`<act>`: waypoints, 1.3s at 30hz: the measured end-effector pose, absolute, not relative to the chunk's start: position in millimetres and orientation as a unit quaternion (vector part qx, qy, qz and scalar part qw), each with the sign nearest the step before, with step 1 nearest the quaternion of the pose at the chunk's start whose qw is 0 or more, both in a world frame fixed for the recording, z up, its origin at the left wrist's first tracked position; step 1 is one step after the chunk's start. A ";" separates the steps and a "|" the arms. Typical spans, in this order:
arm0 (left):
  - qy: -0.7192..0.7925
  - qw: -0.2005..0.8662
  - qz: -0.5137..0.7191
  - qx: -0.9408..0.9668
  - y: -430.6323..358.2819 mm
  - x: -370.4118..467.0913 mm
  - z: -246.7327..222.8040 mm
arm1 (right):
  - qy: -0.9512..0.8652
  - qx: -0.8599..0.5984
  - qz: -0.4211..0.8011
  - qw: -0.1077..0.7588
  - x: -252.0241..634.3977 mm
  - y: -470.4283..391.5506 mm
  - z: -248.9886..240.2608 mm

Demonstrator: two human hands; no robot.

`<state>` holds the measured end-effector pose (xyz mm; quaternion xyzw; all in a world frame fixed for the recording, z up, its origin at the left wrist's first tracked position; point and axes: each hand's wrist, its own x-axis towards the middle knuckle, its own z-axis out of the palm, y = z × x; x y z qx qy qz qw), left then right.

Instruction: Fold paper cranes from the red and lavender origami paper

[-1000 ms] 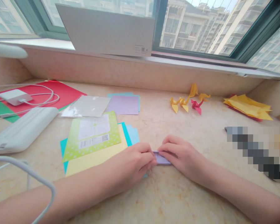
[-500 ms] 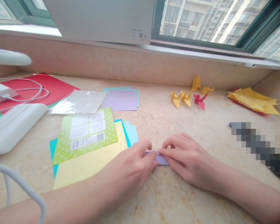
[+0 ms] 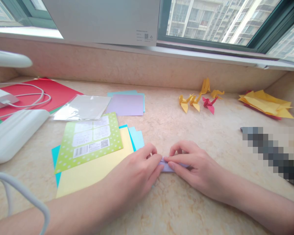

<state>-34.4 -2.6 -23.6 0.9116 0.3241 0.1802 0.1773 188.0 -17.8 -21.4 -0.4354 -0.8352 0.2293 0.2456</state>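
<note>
Between my hands, low on the stone-patterned tabletop, lies a small folded piece of purple paper [image 3: 168, 168]. My left hand [image 3: 142, 169] pinches its left end, with thumb and fingers pressed together over it. On the other end, my right hand [image 3: 194, 164] has its thumb and index finger closed on the paper, the other fingers curled. Much of the paper is covered by the fingers, so its full folded shape is hidden. Under and beside my left forearm are a pale yellow sheet [image 3: 88, 176] and a green polka-dot packet card [image 3: 114, 138].
Several folded yellow cranes [image 3: 195, 102] and a red crane [image 3: 209, 105] stand at the back right. Further right lies a pile of yellow papers [image 3: 267, 103]. Purple sheets [image 3: 127, 105], a clear sleeve [image 3: 83, 107], red paper [image 3: 56, 93] and a white charger [image 3: 2, 98] are at the left.
My left fingers have shifted slightly along the purple paper, and my right thumb has come up beside the index finger. More of the paper's right end shows between the right fingers.
</note>
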 end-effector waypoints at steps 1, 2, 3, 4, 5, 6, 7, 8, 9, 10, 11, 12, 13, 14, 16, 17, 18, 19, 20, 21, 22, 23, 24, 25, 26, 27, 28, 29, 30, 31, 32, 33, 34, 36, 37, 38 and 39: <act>0.328 0.177 0.184 0.909 -2.9 -34.5 -24.2 | -0.830 -0.439 0.237 0.249 187.8 -16.3 -21.1; 0.332 0.176 0.189 0.907 -3.3 -34.7 -24.9 | -0.825 -0.443 0.244 0.252 187.7 -14.5 -21.0; 0.334 0.175 0.195 0.906 -3.7 -34.9 -25.5 | -0.820 -0.447 0.251 0.255 187.5 -12.5 -21.1; 0.334 0.174 0.199 0.905 -4.1 -35.2 -26.1 | -0.817 -0.449 0.256 0.257 187.4 -10.5 -21.2; 0.332 0.171 0.202 0.905 -4.5 -35.6 -26.6 | -0.814 -0.451 0.260 0.256 187.2 -8.7 -21.4; 0.330 0.168 0.205 0.906 -4.9 -35.9 -27.1 | -0.813 -0.453 0.263 0.256 186.9 -7.3 -21.6; 0.327 0.164 0.206 0.907 -5.3 -36.2 -27.6 | -0.811 -0.455 0.264 0.255 186.7 -6.3 -21.7; 0.325 0.160 0.206 0.909 -5.6 -36.4 -28.1 | -0.810 -0.457 0.263 0.255 186.5 -5.7 -21.9; 0.323 0.156 0.207 0.910 -5.8 -36.6 -28.6 | -0.810 -0.459 0.261 0.255 186.3 -5.5 -22.2; 0.321 0.152 0.207 0.911 -6.0 -36.7 -29.0 | -0.811 -0.459 0.258 0.254 186.2 -5.4 -22.6; 0.320 0.150 0.208 0.912 -6.1 -36.7 -29.4 | -0.814 -0.458 0.254 0.252 186.2 -5.5 -23.2; 0.317 0.148 0.210 0.913 -6.1 -36.6 -29.6 | -0.817 -0.457 0.248 0.251 186.1 -5.6 -23.9; 0.315 0.145 0.213 0.914 -6.1 -36.5 -29.6 | -0.820 -0.455 0.243 0.250 186.1 -5.6 -24.8; 0.312 0.141 0.215 0.915 -6.2 -36.3 -29.4 | -0.822 -0.453 0.237 0.250 186.0 -5.5 -25.6; 0.310 0.136 0.209 0.917 -6.3 -36.0 -28.5 | -0.829 -0.447 0.221 0.252 185.5 -5.1 -27.2; 0.311 0.134 0.205 0.918 -6.5 -35.8 -27.8 | -0.834 -0.443 0.212 0.253 185.1 -4.8 -27.8; 0.312 0.136 0.199 0.919 -6.7 -35.6 -27.0 | -0.837 -0.441 0.202 0.253 184.5 -4.5 -28.2; 0.312 0.140 0.193 0.920 -6.9 -35.5 -26.4 | -0.839 -0.440 0.195 0.253 183.9 -4.0 -28.5; 0.311 0.143 0.188 0.921 -7.2 -35.5 -25.9 | -0.840 -0.441 0.191 0.254 183.2 -3.6 -28.7; 0.309 0.145 0.184 0.922 -7.4 -35.5 -25.7 | -0.839 -0.443 0.190 0.254 182.5 -3.1 -28.7; 0.307 0.146 0.180 0.923 -7.6 -35.5 -25.7 | -0.837 -0.445 0.192 0.255 181.9 -2.6 -28.7; 0.304 0.147 0.176 0.925 -7.8 -35.6 -26.0 | -0.836 -0.446 0.193 0.253 181.4 -2.2 -28.6; 0.301 0.146 0.173 0.926 -7.9 -35.8 -26.5 | -0.837 -0.446 0.191 0.251 181.0 -1.9 -28.6; 0.299 0.145 0.172 0.927 -8.1 -35.9 -27.2 | -0.840 -0.445 0.187 0.246 180.8 -1.6 -28.6; 0.298 0.143 0.172 0.928 -8.1 -36.0 -27.9 | -0.845 -0.443 0.180 0.240 180.8 -1.5 -28.7; 0.296 0.140 0.173 0.929 -8.2 -36.1 -28.5 | -0.850 -0.438 0.172 0.236 181.0 -1.6 -28.9; 0.296 0.137 0.175 0.929 -8.3 -36.2 -29.1 | -0.856 -0.433 0.164 0.232 181.4 -1.7 -29.1; 0.297 0.132 0.178 0.929 -8.3 -36.1 -29.4 | -0.860 -0.428 0.157 0.229 181.9 -2.1 -29.5; 0.298 0.129 0.182 0.928 -8.3 -36.0 -29.5 | -0.863 -0.424 0.153 0.229 182.5 -2.5 -29.8; 0.301 0.127 0.185 0.927 -8.2 -35.7 -29.3 | -0.864 -0.421 0.153 0.231 183.1 -3.0 -30.1; 0.304 0.128 0.188 0.925 -8.1 -35.3 -28.7 | -0.863 -0.419 0.157 0.234 183.7 -3.6 -30.4; 0.308 0.132 0.189 0.923 -7.9 -34.9 -27.9 | -0.862 -0.418 0.163 0.237 184.3 -4.2 -30.6; 0.315 0.137 0.188 0.920 -7.7 -34.4 -26.9 | -0.860 -0.417 0.169 0.240 184.8 -4.7 -30.8; 0.328 0.148 0.183 0.915 -7.3 -33.4 -24.7 | -0.858 -0.416 0.177 0.243 185.6 -5.6 -31.3; 0.333 0.150 0.181 0.913 -7.1 -33.1 -23.8 | -0.857 -0.417 0.179 0.244 185.8 -5.9 -31.5; 0.335 0.150 0.180 0.913 -7.0 -32.8 -23.1 | -0.857 -0.417 0.180 0.245 185.9 -6.1 -31.8; 0.335 0.147 0.181 0.913 -6.9 -32.7 -22.7 | -0.857 -0.417 0.179 0.245 185.9 -6.2 -32.2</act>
